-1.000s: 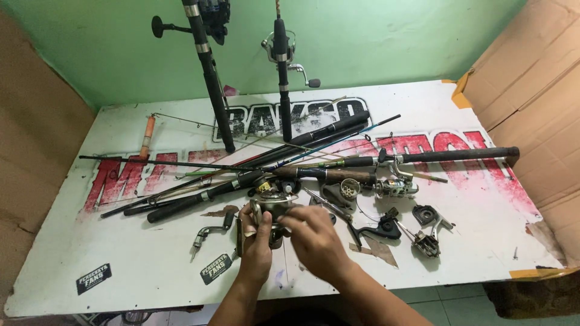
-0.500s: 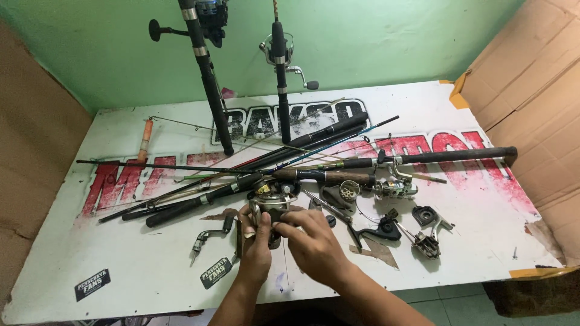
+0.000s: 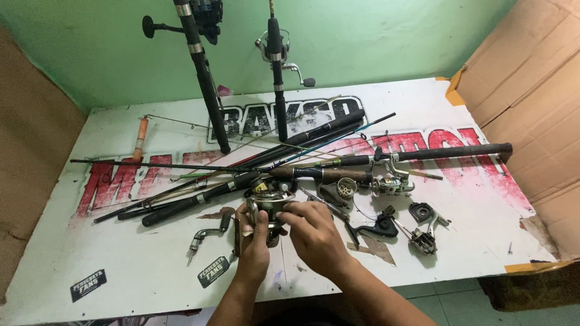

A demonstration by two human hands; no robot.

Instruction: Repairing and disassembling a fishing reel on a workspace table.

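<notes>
Small silver-and-black metal fishing reel [image 3: 270,202] is sitting low over the front middle of the white painted worktop [image 3: 121,253], just in front of the heap of dark fishing rods [image 3: 241,172], and both hands are on it. Left hand [image 3: 254,238] cups it from below and the side, fingers [image 3: 249,212] clamped round the body; right hand [image 3: 314,232] comes in from the right with fingertips pinched together on the top edge of the reel. I'd guess it's dense for its size, rigid, and a bit slick if there's grease on it, with small knobs and a handle that'd snag or bend if you yanked them. Best hold looks like the solid body, not the sticking-out bits. Loose grey reel parts [image 3: 423,226] and a bent metal crank handle [image 3: 205,236] lie close by on either side, and two more rods stand against the green wall [image 3: 374,42].
</notes>
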